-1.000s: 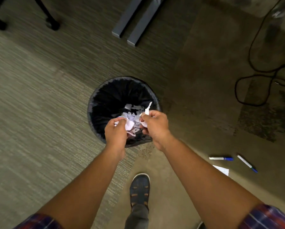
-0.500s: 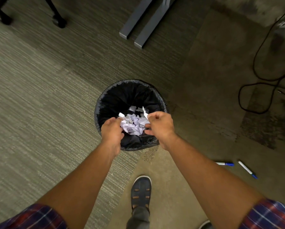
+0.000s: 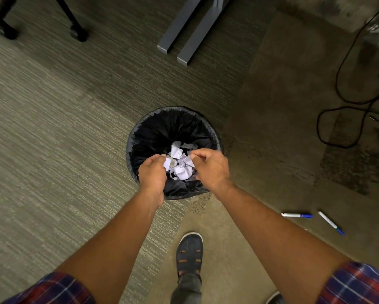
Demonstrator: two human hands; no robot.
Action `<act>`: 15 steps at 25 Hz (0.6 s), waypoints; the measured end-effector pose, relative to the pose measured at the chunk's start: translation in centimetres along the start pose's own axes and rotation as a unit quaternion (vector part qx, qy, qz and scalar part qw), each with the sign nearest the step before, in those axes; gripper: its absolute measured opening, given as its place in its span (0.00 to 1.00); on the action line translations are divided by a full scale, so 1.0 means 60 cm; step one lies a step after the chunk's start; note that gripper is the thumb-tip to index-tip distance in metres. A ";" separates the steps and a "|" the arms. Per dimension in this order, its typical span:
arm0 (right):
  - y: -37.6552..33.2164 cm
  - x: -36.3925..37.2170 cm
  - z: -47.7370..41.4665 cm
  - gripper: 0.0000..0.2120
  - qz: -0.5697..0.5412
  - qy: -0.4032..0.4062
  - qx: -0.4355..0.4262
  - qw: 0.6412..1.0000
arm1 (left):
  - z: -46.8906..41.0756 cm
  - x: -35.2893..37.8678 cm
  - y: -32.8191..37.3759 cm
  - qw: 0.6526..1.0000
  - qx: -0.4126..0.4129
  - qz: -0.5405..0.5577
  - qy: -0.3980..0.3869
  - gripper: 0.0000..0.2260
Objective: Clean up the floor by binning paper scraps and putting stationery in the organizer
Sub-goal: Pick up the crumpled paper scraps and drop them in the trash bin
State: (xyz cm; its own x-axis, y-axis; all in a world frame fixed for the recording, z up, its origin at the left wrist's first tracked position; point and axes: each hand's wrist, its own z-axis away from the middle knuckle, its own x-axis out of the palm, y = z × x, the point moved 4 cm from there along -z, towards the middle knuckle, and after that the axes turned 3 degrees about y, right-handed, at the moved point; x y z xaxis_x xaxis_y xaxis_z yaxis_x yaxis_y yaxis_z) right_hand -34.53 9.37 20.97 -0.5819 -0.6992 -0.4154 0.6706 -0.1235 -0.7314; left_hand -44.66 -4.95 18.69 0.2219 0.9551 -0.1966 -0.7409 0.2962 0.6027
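A round bin (image 3: 173, 110) with a black liner stands on the floor in front of me. White crumpled paper scraps (image 3: 180, 166) show inside it, between my hands. My left hand (image 3: 152, 172) hovers over the bin's near rim with its fingers curled, and a scrap lies right at its fingertips; whether it grips that scrap is unclear. Over the right side of the bin, my right hand (image 3: 210, 167) has loosely bent fingers with no paper seen in them. Two white pens with blue caps (image 3: 296, 215) (image 3: 330, 222) lie on the floor to the right.
Grey table feet (image 3: 184, 40) lie beyond the bin and black chair legs (image 3: 74, 29) stand at the far left. A black cable (image 3: 337, 119) loops on the floor at the right. My sandalled foot (image 3: 189, 253) stands just behind the bin.
The bundle of scraps held between both hands has loosened and spread into the bin. My hands have moved slightly apart, and the view has tilted a little.
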 end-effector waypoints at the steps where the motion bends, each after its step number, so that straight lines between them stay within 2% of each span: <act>1: 0.001 -0.003 -0.001 0.03 0.002 0.010 0.001 1.000 | 0.002 -0.001 -0.001 1.000 0.003 0.000 0.000 0.07; 2: 0.003 -0.006 -0.001 0.01 0.004 0.018 0.004 1.000 | 0.004 -0.001 -0.002 1.000 0.005 0.002 -0.001 0.07; 6: 0.016 -0.021 0.004 0.08 0.018 0.048 -0.006 0.999 | 0.019 0.001 -0.007 1.000 0.017 -0.003 -0.008 0.06; 11: 0.049 -0.065 0.028 0.04 -0.022 0.089 -0.037 0.995 | 0.064 0.034 -0.017 0.998 0.059 -0.021 -0.014 0.04; 15: 0.130 -0.122 0.052 0.02 -0.051 0.132 -0.015 0.990 | 0.117 0.099 -0.047 0.991 0.113 -0.042 -0.050 0.06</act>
State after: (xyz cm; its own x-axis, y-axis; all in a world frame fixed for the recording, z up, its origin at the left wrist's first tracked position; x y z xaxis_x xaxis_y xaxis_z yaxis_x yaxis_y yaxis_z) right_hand -23.59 11.33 20.04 -0.7491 -0.4746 -0.4622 0.5898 -0.1600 -0.7916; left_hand -36.81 -0.03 21.29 0.3461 0.9202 -0.1827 -0.5591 0.3587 0.7475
